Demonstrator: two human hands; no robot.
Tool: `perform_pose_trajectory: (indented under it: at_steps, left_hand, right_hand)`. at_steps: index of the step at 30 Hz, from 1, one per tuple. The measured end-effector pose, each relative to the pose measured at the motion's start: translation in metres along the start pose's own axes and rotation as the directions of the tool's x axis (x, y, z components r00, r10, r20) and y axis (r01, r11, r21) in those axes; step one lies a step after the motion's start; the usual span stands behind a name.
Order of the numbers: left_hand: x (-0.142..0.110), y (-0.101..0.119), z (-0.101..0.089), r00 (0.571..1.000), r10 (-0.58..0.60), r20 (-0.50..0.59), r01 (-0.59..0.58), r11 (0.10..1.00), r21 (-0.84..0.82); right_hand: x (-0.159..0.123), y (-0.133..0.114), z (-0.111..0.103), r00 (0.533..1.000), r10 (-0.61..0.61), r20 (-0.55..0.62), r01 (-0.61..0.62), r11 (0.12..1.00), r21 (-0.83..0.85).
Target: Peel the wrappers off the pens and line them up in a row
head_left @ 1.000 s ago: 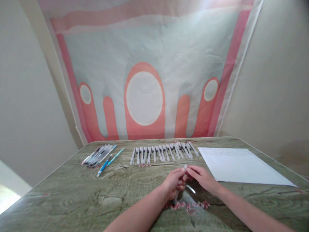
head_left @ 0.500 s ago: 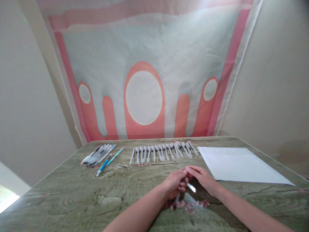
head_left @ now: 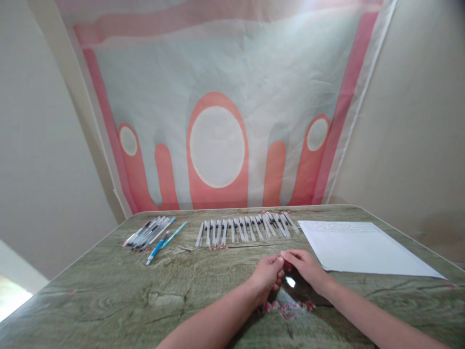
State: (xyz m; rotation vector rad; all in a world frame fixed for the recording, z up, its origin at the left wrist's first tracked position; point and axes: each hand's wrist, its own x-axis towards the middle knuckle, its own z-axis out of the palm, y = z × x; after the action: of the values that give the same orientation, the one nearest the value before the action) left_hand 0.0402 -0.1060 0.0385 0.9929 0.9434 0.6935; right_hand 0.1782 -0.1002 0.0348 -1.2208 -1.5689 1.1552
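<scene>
My left hand (head_left: 269,276) is closed, thumb on top and fingers curled under, low over the table right of centre. The fingertips of my right hand (head_left: 305,269) are pinched together and meet the left thumb. A slim clear pen is held where they meet; at this moment the fingers hide nearly all of it. A bright shiny spot (head_left: 290,281) shows just below the hands; I cannot tell whether it is a part or glare. Beyond the hands lies a row of clear pen barrels (head_left: 232,231) with dark bits among them.
A pile of pens (head_left: 150,232) lies at the left back. A blue pen (head_left: 156,250) and a turquoise pen (head_left: 175,234) are beside it. At the right lies a white paper sheet (head_left: 363,252) with writing along its top. The wood-patterned table (head_left: 109,300) reaches a printed cloth (head_left: 218,63) behind.
The clear pen stuck out above and below the left hand earlier; now it is hidden by the fingers. The left hand has turned slightly and shifted a little right. The row and pile have stayed put.
</scene>
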Motion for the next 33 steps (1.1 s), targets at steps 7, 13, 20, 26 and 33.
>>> perform_pose_trajectory:
  at_steps: [7,13,20,26,33]
  left_hand:
    - [-0.001,0.003,-0.001,0.999,-0.033,0.009,0.033,0.999,-0.024]
    - [-0.001,0.005,-0.002,0.999,-0.048,0.023,0.049,0.998,-0.042]
    - [-0.005,0.004,0.001,1.000,-0.013,0.018,0.013,1.000,0.014]
    - [-0.004,0.002,0.000,0.999,0.019,0.036,-0.021,0.997,0.073]
    - [0.002,-0.005,-0.004,1.000,0.006,0.006,-0.006,0.998,-0.069]
  right_hand:
    - [-0.001,0.000,0.001,1.000,0.029,-0.003,-0.029,0.998,0.055]
    - [0.000,0.001,0.001,1.000,0.024,-0.014,-0.022,0.996,0.089]
    - [0.003,0.005,-0.001,0.991,0.123,-0.057,-0.109,0.971,0.211]
    - [0.004,0.008,-0.001,0.991,0.117,-0.061,-0.098,0.960,0.262]
    - [0.017,0.012,-0.023,0.984,0.094,-0.148,-0.052,0.962,0.268]
